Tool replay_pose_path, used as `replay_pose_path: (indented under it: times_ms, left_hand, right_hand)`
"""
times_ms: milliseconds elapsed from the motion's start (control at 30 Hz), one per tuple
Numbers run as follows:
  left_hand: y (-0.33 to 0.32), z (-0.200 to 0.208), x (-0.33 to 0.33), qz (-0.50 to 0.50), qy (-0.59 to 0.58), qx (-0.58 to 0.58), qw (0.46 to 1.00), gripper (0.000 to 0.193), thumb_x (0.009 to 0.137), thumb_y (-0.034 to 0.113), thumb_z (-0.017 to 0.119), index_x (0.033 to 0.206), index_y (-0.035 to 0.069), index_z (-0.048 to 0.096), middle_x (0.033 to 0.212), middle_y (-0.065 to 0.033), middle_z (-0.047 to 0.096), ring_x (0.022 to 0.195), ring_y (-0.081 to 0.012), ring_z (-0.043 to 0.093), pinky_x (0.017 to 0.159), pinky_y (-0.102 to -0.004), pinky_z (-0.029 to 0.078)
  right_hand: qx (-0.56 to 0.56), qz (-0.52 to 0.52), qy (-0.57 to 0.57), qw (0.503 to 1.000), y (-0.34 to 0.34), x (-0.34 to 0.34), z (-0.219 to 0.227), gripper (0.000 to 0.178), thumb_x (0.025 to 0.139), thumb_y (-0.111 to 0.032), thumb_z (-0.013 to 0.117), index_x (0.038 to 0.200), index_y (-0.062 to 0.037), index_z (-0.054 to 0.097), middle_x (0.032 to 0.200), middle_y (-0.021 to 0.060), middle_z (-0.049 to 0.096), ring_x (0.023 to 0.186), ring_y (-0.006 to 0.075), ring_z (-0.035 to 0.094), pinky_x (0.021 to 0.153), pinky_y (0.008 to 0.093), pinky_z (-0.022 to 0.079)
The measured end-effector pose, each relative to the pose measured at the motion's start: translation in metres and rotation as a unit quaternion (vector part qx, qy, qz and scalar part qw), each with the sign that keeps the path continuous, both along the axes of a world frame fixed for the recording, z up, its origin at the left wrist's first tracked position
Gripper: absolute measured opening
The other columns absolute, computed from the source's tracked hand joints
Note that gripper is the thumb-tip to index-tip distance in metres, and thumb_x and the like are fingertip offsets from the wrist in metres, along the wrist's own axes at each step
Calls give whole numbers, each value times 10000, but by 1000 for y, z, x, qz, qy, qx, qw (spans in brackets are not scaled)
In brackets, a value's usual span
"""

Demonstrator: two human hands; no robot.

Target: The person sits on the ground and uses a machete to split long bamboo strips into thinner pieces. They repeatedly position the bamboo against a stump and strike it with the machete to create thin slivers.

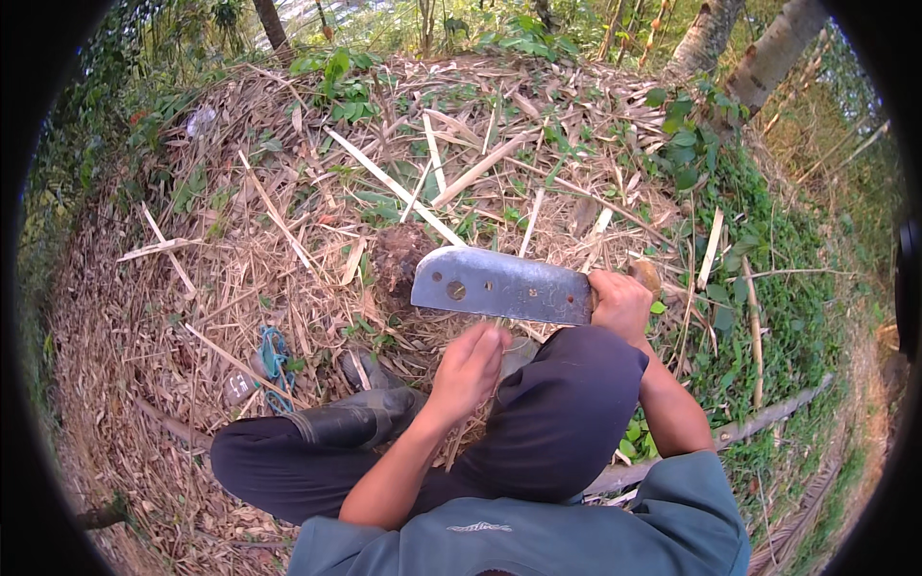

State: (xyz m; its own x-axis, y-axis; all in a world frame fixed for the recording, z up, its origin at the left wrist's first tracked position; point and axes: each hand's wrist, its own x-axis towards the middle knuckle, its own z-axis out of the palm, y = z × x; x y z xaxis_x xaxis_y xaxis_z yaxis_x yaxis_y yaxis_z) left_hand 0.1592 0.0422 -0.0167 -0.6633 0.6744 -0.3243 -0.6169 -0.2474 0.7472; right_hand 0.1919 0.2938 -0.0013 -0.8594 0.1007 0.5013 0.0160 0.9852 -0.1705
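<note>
My right hand [619, 305] is wrapped round the wooden handle of a broad cleaver [514, 288]. The wide grey blade points left, has several holes, and lies just ahead of my right knee. Under its lower edge, my left hand [469, 372] is closed on a thin pale bamboo strip [453, 449]; most of the strip is hidden by the fingers. Past the blade's tip stands a rough brown stump or root clump [400, 257], partly covered by the blade.
Split bamboo pieces [394, 184] lie scattered over dry leaves ahead. Blue cord [275, 363] and a dark object [240, 387] with white marks are at the left, near my black boot [360, 419]. Green plants [740, 317] and a pole [768, 415] lie right; tree trunks [768, 58] stand behind.
</note>
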Motion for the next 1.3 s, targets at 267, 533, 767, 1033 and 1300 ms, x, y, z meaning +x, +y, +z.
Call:
replay_pose_path:
  times_ms: [267, 533, 767, 1033, 1300]
  left_hand:
    - [28, -2, -10, -70, 53, -31, 996, 293, 1080, 284, 474, 865, 90, 514, 618, 65, 332, 478, -49, 275, 425, -231, 237]
    - [-102, 4, 89, -145, -26, -82, 986, 269, 1079, 305, 487, 1015, 57, 566, 608, 76, 374, 479, -28, 327, 438, -207, 281]
    - [-21, -17, 11, -18, 30, -7, 999, 289, 1078, 339, 474, 987, 73, 539, 622, 79, 351, 463, -33, 275, 404, -227, 228]
    - [17, -8, -2, -86, 167, -72, 980, 275, 1084, 259, 444, 916, 57, 527, 577, 64, 382, 464, -48, 358, 432, -250, 275]
    - [-106, -24, 61, -30, -188, -26, 981, 261, 1097, 315, 406, 1124, 86, 529, 606, 71, 320, 426, -30, 241, 373, -221, 197]
  right_hand:
    - [48, -8, 7, 999, 9, 3, 1, 34, 732, -67, 568, 763, -67, 581, 708, 102, 626, 689, 311, 643, 621, 419, 496]
    - [8, -71, -27, 997, 8, 9, -14, 52, 742, -65, 577, 789, -57, 595, 688, 120, 620, 662, 335, 636, 607, 424, 480]
    - [20, 5, -18, 1000, -1, -1, -1, 53, 734, -67, 576, 779, -60, 604, 693, 121, 629, 669, 336, 645, 609, 421, 488]
    - [49, -38, -6, 998, 17, 3, -10, 48, 768, -61, 579, 793, -59, 620, 719, 129, 644, 686, 333, 659, 624, 416, 505]
    - [11, -103, -34, 994, -4, 10, -13, 54, 773, -123, 616, 765, -70, 609, 665, 128, 612, 668, 336, 650, 611, 434, 474]
